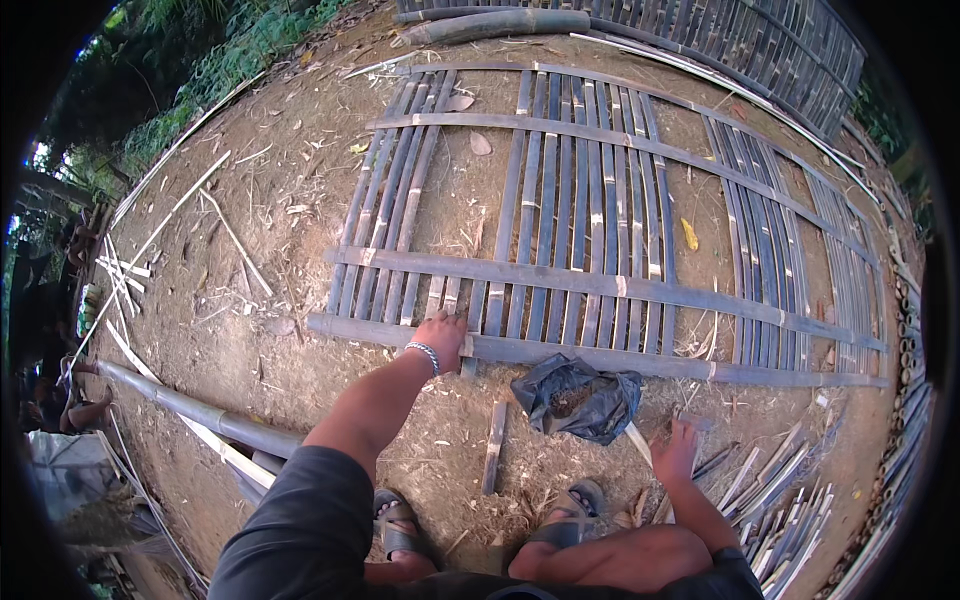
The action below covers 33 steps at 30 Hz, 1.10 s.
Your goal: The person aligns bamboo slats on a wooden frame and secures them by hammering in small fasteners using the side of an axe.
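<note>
A lattice panel of dark split bamboo (600,285) lies on the ground before me, its slats crossed by long rails. My left hand (440,338), with a bracelet at the wrist, is at the near rail (560,353). Its fingers close over the end of a bamboo slat (468,366) that sticks out under the rail. To the right, my right hand (676,450) is low over the ground with its fingers curled. A flat brownish thing (697,421) shows at its fingertips; its kind is unclear. Beside that hand sits a crumpled black plastic bag (575,395) with small dark bits inside.
A short bamboo piece (494,447) lies between my sandalled feet. Cut bamboo strips (790,520) are heaped at the lower right. A thick bamboo pole (200,408) lies at the left, with pale strips (165,225) beyond. Another panel (740,55) stands at the back.
</note>
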Available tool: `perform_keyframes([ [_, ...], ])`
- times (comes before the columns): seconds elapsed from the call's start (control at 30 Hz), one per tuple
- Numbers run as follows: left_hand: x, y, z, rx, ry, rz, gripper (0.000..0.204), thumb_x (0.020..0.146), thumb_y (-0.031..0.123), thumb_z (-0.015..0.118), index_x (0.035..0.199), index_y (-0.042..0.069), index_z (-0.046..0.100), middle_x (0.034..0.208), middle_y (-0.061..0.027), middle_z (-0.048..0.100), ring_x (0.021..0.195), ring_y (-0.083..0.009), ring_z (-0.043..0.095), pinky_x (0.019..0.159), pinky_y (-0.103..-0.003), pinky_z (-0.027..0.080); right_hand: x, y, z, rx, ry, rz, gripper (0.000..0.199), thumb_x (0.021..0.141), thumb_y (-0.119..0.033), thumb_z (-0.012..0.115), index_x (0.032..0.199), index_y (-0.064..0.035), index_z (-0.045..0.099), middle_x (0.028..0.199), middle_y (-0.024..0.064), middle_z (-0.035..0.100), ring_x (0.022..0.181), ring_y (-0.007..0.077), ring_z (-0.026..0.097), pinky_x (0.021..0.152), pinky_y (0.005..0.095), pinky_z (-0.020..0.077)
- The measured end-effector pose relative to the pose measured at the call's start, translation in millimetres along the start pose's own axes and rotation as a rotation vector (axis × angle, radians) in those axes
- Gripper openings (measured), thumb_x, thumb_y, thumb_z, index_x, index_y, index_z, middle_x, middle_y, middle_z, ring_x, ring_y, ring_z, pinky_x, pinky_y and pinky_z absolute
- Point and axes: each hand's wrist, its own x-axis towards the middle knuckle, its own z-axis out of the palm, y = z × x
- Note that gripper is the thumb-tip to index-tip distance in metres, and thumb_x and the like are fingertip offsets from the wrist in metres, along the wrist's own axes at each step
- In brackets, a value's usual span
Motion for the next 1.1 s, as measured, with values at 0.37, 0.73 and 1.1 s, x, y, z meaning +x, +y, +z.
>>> perform_keyframes([
  [0.37,-6.1,-5.7,16.7,-0.048,0.118,-0.009,0.061,0.075,0.021,0.08,0.129,0.005,0.056,0.126,-0.0155,0.06,0.128,-0.0341,0.052,0.106,-0.044,0.047,-27.0,-21.9,1.1,-0.072,0.004,-0.135,0.058,0.082,-0.021,0.077,0.135,-0.0116,0.056,0.133,0.018,0.052,0.126,0.041,0.049,0.106,0.0522,0.0394],
  [0.73,-2.1,-18.5,14.8,-0.074,0.172,0.126,0.058,0.076,0.023,0.079,0.128,0.006,0.059,0.125,-0.0163,0.061,0.125,-0.0365,0.053,0.109,-0.045,0.046,-38.9,-34.4,1.9,0.001,-0.162,0.006,0.052,0.085,-0.018,0.074,0.134,-0.0143,0.057,0.122,0.0161,0.058,0.118,0.0395,0.057,0.1,0.0503,0.0479],
  [1.1,-6.6,-40.7,-25.4,-0.093,0.094,0.119,0.062,0.073,0.028,0.084,0.128,0.009,0.062,0.127,-0.0136,0.064,0.128,-0.0363,0.055,0.109,-0.045,0.048,-33.5,-57.2,-7.9,0.138,-0.113,-0.023,0.048,0.085,-0.017,0.074,0.13,-0.0104,0.058,0.119,0.0169,0.059,0.117,0.0389,0.057,0.102,0.0489,0.047],
])
